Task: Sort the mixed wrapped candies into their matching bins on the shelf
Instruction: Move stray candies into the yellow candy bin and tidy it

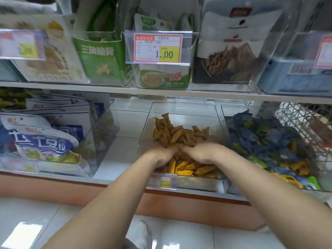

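A clear plastic bin (179, 108) in the middle of the lower shelf holds a heap of yellow-orange wrapped candies (177, 133). Both my hands are inside it, side by side over the pile. My left hand (159, 155) and my right hand (201, 152) have their fingers dug down into the candies, and the fingertips are hidden. To the right, a second clear bin (225, 112) holds mixed blue, green and yellow wrapped candies (265, 137).
Left of the middle bin, a clear bin (103, 126) holds blue-and-white snack bags (45, 139). The upper shelf (161, 93) carries boxed snacks and a 1.00 price tag (158, 48). A wire basket (305, 121) stands at far right. A shoe (142, 232) shows on the tiled floor.
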Demonstrator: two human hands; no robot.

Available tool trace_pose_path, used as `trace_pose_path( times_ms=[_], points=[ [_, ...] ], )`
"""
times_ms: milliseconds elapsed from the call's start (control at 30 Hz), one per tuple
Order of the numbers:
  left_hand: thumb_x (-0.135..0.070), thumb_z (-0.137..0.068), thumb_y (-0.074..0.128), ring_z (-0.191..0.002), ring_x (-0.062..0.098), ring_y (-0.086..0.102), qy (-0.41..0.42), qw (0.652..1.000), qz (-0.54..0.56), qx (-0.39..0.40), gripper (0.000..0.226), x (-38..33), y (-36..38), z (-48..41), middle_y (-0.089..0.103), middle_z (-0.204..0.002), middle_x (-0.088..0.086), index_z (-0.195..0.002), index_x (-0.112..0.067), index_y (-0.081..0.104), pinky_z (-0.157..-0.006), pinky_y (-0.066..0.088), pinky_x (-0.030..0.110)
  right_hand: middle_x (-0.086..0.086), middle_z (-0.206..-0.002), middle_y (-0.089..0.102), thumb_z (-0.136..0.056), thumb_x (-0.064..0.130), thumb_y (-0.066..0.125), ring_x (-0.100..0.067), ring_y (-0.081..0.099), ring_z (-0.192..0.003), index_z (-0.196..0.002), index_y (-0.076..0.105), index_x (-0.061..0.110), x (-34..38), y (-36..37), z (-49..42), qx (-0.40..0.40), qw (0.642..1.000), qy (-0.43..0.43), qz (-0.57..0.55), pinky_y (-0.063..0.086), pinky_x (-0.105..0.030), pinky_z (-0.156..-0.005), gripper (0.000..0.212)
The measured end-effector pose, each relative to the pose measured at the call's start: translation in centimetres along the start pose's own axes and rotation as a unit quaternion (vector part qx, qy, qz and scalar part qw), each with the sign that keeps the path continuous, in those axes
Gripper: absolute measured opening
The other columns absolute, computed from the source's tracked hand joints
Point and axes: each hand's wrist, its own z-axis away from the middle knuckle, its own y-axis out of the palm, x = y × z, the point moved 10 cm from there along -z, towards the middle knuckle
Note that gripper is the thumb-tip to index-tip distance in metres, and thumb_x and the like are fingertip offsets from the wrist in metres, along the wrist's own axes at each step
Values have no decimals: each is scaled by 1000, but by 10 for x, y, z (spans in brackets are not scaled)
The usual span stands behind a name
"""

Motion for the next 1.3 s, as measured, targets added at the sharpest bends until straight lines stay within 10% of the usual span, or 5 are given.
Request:
trace_pose_path(
  times_ms=[367,600,800,1033,1300],
  points=[
    [-65,-95,41,-135,25,48,29,981,162,100,63,-10,22,-9,52,-147,1,-145,-28,48,-116,32,43,-13,-166,-3,-74,90,34,-39,36,-142,-159,5,37,-44,30,-3,-86,956,119,-253,31,-44,-113,104],
    [-63,-78,65,-98,34,72,-45,932,343,111,67,0,33,-12,73,-110,16,-125,-15,65,-92,56,48,-8,-155,38,-65,91,46,-36,43,-137,-153,29,39,-38,30,-23,-88,888,98,-440,35,-54,-112,103],
    [-54,-94,52,-104,38,68,-13,888,450,93,52,-8,25,-15,71,-114,20,-122,-13,67,-101,50,53,-14,-115,72,-93,60,42,-35,67,-107,-131,63,19,-41,22,-37,-98,820,88,-558,50,-49,-102,60],
    [-55,-96,41,-104,37,69,38,818,567,87,59,-27,14,-18,72,-114,19,-122,-9,68,-92,55,46,-23,-119,69,-92,47,43,-44,65,-112,-121,70,8,-44,14,-40,-65,719,118,-681,48,-59,-102,56],
    [-53,-91,48,-110,38,66,63,790,607,62,53,-25,-1,-21,69,-119,21,-112,-11,73,-95,52,50,-15,-101,76,-88,47,56,-36,71,-100,-101,70,14,-38,-22,-33,-30,758,70,-648,51,-53,-97,38]
  ],
)
